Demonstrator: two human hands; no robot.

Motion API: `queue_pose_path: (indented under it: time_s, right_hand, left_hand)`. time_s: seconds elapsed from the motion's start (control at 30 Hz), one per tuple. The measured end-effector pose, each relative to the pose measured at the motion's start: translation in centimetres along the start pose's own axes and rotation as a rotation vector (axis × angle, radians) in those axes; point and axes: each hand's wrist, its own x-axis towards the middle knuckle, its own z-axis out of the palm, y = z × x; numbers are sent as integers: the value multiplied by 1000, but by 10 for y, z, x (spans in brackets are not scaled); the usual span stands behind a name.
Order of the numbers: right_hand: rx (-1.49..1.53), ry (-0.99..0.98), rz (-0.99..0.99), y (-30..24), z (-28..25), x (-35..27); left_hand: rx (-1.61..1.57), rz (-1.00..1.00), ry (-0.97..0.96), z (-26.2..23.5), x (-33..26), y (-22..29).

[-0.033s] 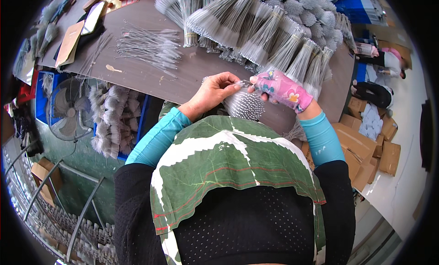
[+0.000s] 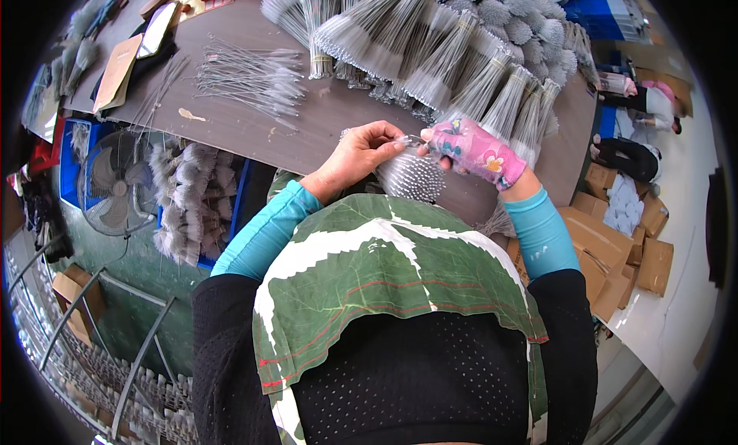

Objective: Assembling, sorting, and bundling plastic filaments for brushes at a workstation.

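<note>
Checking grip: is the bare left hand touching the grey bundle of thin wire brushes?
Touching: head view shows the left hand fingers against the grey brush bundle.

Bundles of brushes (image 2: 461,38) fill the table (image 2: 254,130) top-centre, loose brushes (image 2: 246,76) to their left, fan (image 2: 115,184) mid-left, cardboard boxes (image 2: 630,253) far right.

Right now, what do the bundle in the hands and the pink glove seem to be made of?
The bundle looks like thin wire stems with pale bristly tips, grey and faintly shiny; probably metal. The pink glove on the right hand looks like soft printed fabric, matte, with a flower pattern, leaving the fingers bare.
</note>
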Motion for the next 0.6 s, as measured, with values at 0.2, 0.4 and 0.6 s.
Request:
queue_pose_path:
  time_s: [0.2, 0.4, 0.6]
  right_hand:
    - [-45, 5, -16, -5, 1, -3]
    - [-42, -9, -3, -5, 1, -1]
    - [119, 6, -116, 15, 4, 9]
  left_hand:
    - [36, -1, 24, 0, 0, -4]
    - [6, -6, 22, -1, 1, -6]
    - [-14, 16, -1, -1, 0, -2]
